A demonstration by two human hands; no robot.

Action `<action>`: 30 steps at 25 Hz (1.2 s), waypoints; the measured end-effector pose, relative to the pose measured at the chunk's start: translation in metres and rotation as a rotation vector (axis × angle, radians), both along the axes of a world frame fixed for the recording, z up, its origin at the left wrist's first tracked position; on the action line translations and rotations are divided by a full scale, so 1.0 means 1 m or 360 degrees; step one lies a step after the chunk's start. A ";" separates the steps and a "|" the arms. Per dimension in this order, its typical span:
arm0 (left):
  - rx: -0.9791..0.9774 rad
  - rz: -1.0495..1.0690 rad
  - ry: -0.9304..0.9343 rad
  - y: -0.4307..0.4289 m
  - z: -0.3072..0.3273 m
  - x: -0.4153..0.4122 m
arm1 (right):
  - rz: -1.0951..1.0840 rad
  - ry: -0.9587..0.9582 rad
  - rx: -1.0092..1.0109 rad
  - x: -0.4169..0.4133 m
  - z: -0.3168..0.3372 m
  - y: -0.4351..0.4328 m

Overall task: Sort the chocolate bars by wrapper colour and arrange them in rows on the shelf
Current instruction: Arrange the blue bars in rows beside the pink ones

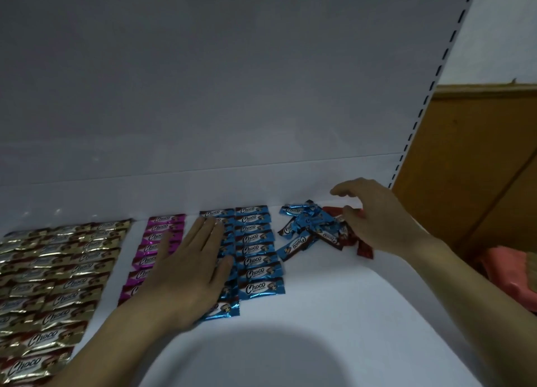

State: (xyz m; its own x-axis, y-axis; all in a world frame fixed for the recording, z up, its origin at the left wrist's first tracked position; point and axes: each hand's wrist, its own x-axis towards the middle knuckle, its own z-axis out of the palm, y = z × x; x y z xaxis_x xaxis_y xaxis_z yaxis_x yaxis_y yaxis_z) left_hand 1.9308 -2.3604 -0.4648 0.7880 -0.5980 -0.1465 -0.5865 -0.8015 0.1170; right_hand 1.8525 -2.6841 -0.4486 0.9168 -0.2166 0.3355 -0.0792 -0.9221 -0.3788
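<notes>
Two rows of blue foil-wrapped chocolate bars (pixel 255 250) lay crosswise on the white shelf (pixel 319 299), partly under the flat, straight-fingered left hand (pixel 186 270). The unsorted heap of blue and red bars (pixel 313 229) sat just right of them, beneath the nearer right hand (pixel 374 221). Whether its curled fingers gripped anything was unclear.

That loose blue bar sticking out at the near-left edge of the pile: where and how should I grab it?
I'd pinch the loose blue bar across its long edges near the free near-left end, coming from the front-left. It lies flat and diagonal, that end on bare shelf, the far end against the pile.
</notes>
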 end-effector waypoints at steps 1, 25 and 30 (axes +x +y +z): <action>-0.0012 -0.0017 -0.0042 -0.006 0.009 -0.002 | 0.0027 -0.0010 0.0044 0.005 0.000 -0.007; -0.0528 -0.0544 -0.0388 -0.214 -0.042 0.034 | -0.0371 0.0036 0.0094 0.011 -0.051 -0.046; -0.0761 -0.0497 -0.0565 -0.225 -0.033 0.043 | -0.0382 0.0014 0.0102 0.010 -0.051 -0.045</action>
